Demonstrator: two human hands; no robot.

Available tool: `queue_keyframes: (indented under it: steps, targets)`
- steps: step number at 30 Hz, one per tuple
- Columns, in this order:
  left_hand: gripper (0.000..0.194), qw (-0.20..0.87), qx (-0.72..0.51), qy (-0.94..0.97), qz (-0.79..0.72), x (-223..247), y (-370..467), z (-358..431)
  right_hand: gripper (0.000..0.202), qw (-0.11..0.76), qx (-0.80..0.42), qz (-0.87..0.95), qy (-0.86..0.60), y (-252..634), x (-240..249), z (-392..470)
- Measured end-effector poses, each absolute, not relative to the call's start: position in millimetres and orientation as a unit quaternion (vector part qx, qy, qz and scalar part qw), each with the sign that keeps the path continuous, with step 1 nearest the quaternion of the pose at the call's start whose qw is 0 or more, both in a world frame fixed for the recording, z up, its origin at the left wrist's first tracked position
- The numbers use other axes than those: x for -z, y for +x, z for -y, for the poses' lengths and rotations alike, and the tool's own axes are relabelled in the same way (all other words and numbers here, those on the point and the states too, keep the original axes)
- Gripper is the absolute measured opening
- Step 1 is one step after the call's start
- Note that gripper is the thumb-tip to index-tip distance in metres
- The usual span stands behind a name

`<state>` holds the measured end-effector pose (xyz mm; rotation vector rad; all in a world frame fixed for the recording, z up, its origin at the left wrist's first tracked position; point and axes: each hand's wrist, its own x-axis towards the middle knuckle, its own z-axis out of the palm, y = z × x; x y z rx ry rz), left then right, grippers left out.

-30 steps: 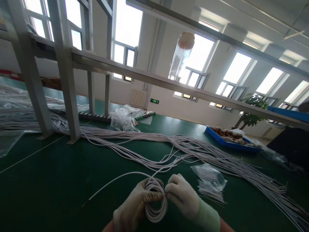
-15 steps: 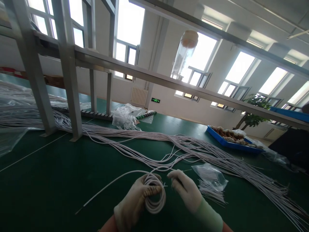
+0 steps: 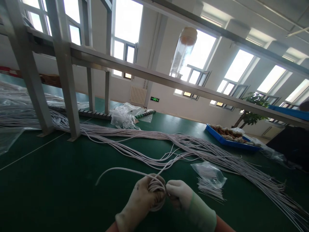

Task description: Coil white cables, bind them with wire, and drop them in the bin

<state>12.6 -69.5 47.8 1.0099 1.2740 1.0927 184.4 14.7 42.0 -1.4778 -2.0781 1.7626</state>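
1. Through the head camera I view the coil of white cable at bottom centre of the frame, held above the green tabletop.
2. My left hand, gloved, grasps the coil, its thumb pressed across the loops.
3. My right hand, also gloved, has its fingers curled closed at the coil's right edge; I cannot tell what, if anything, they pinch.
4. A free cable end arcs from the coil toward lower left; another length runs up and right to the long cable bundle crossing mid-frame.
5. Right of my right hand, a clear plastic bag partly covers a pile of thin white strips.
6. A blue tray sits farther right, beyond the bundle.
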Motion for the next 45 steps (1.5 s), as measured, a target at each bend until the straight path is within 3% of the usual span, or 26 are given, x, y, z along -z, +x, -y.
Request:
queue_keyframes:
  steps: [3, 6, 9, 12, 14, 18, 21, 24, 28, 35, 40, 45]
  targets:
    - [0.044, 0.636, -0.511, 0.279, -0.507, -39.9, 11.3, 66.0, 0.023, 0.107, -0.53, 0.704, -0.459, 192.7, -39.4, -14.0]
    - [0.055, 0.679, -0.528, 0.207, -0.466, -39.3, 5.5, 68.8, 0.022, 0.208, -0.366, 0.82, -0.387, 202.5, -42.0, -11.6]
    - [0.063, 0.701, -0.515, 0.168, -0.464, -44.3, 2.4, 73.9, 0.021, 0.172, -0.212, 0.907, -0.322, 204.8, -48.3, -9.6]
    - [0.063, 0.697, -0.497, 0.179, -0.485, -48.2, 5.1, 73.6, 0.015, 0.121, -0.142, 0.932, -0.31, 198.9, -54.4, -6.2]
    - [0.057, 0.673, -0.49, 0.217, -0.509, -50.5, 8.4, 71.6, 0.014, 0.133, -0.201, 0.906, -0.348, 192.7, -55.7, -3.5]
    - [0.029, 0.558, -0.469, 0.402, -0.554, -59.0, 13.1, 72.5, 0.018, 0.112, -0.528, 0.717, -0.442, 183.5, -49.5, -3.8]
    - [0.024, 0.548, -0.473, 0.423, -0.544, -63.9, 13.2, 75.4, 0.022, 0.072, -0.609, 0.657, -0.438, 184.8, -42.5, -8.4]
    - [0.043, 0.626, -0.519, 0.293, -0.503, -61.3, 11.3, 76.0, 0.031, 0.157, -0.572, 0.681, -0.43, 190.3, -38.7, -10.3]
    - [0.064, 0.673, -0.552, 0.215, -0.443, -53.6, 9.7, 75.2, 0.037, 0.263, -0.429, 0.765, -0.401, 193.4, -39.1, -5.6]
    - [0.068, 0.652, -0.535, 0.255, -0.473, -47.7, 10.6, 71.7, 0.046, 0.248, -0.394, 0.784, -0.411, 184.5, -34.2, 8.1]
    - [0.072, 0.676, -0.533, 0.24, -0.449, -44.0, 8.5, 73.7, 0.039, 0.248, -0.334, 0.783, -0.463, 170.5, -22.2, 17.0]
    - [0.073, 0.693, -0.533, 0.208, -0.439, -41.6, 4.0, 71.4, 0.032, 0.258, -0.381, 0.762, -0.457, 167.4, -19.4, 17.2]
